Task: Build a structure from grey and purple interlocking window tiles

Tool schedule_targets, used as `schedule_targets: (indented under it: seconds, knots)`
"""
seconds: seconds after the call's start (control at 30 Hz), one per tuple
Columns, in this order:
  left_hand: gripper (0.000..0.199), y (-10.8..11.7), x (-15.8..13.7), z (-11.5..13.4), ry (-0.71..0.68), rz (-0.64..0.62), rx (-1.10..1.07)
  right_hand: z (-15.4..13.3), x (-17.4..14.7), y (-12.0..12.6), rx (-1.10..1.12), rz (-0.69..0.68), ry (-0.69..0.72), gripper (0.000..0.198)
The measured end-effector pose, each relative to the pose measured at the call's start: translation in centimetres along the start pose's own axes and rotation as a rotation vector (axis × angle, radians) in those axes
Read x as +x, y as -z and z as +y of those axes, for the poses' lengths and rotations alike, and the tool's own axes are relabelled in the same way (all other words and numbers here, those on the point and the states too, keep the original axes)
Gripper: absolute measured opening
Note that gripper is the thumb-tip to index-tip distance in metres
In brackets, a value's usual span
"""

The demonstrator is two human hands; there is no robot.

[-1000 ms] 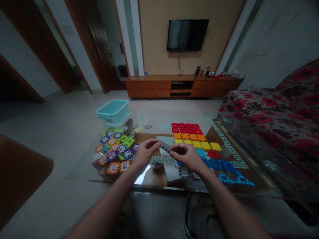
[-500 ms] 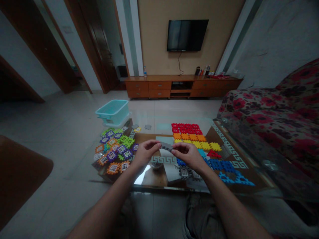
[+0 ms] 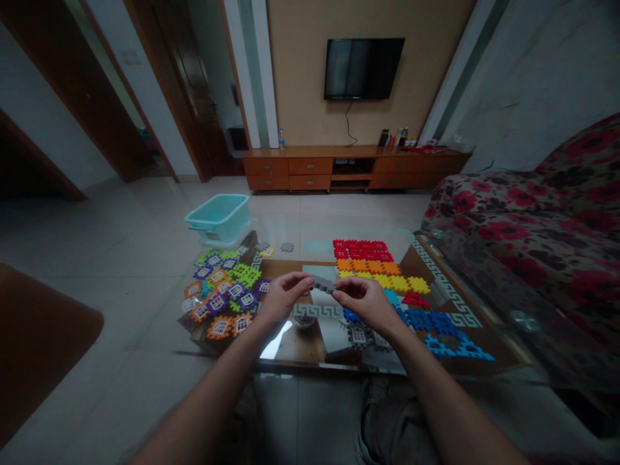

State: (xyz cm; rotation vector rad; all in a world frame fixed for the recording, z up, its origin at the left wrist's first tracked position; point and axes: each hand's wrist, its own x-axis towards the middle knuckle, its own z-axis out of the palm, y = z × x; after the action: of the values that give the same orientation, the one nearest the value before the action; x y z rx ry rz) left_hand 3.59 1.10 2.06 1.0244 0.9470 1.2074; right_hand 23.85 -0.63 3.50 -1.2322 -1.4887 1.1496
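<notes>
A grey toothed building tile (image 3: 323, 285) is held up over the glass table between both hands. My left hand (image 3: 287, 296) pinches its left end, and my right hand (image 3: 362, 298) pinches its right end. Under and beyond the right hand lie rows of tiles sorted by colour: red tiles (image 3: 361, 250), orange tiles (image 3: 368, 266), yellow tiles (image 3: 404, 283) and blue tiles (image 3: 429, 320). Grey window tiles (image 3: 358, 335) sit close below the right wrist. Left of my left hand is a mixed pile with purple tiles (image 3: 216, 302), green tiles (image 3: 246, 275) and orange window tiles (image 3: 220, 327).
A turquoise plastic bin (image 3: 220, 216) stands at the table's far left corner. Loose grey tiles (image 3: 287, 247) lie near the far edge of the glass table (image 3: 295, 361). A flowered sofa (image 3: 527, 200) is on the right, and a brown chair back (image 3: 46, 349) on the left.
The grey tile has tilted very slightly between my fingers. Both hands stay in nearly the same place, and the other tiles have not moved.
</notes>
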Motion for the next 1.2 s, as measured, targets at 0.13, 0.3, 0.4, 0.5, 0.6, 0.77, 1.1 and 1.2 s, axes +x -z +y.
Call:
schedule_targets:
  seconds: [0.13,0.3,0.4,0.5,0.6,0.77,1.1,1.2]
  knots:
    - [0.036,0.1,-0.1,0.4,-0.046,0.049,0.096,0.1,0.0,0.2,-0.184,0.105,0.067,0.030]
    - [0.017,-0.1,-1.2,1.3,-0.339,0.106,0.533,0.5,-0.1,0.6,-0.575,0.238,0.310,0.021]
    - [0.007,-0.4,-1.7,1.0,-0.458,0.050,0.687,1.0,0.0,0.6,-0.653,0.246,0.377,0.020]
    - [0.002,-0.6,-1.9,0.3,-0.496,0.037,0.774,1.2,0.0,0.3,-0.655,0.242,0.391,0.020]
    - [0.003,-0.6,-1.8,-0.4,-0.505,0.077,0.813,1.1,-0.1,0.0,-0.639,0.231,0.396,0.020]
    - [0.004,-0.5,-1.7,-0.5,-0.485,0.095,0.825,0.8,-0.2,-0.2,-0.630,0.220,0.408,0.019]
    - [0.004,-0.7,-1.8,-0.4,-0.474,0.097,0.861,1.1,-0.2,-0.2,-0.664,0.182,0.423,0.020]
    - [0.004,-0.9,-1.8,-0.3,-0.426,0.106,0.842,1.2,-0.2,-0.3,-0.675,0.177,0.450,0.019]
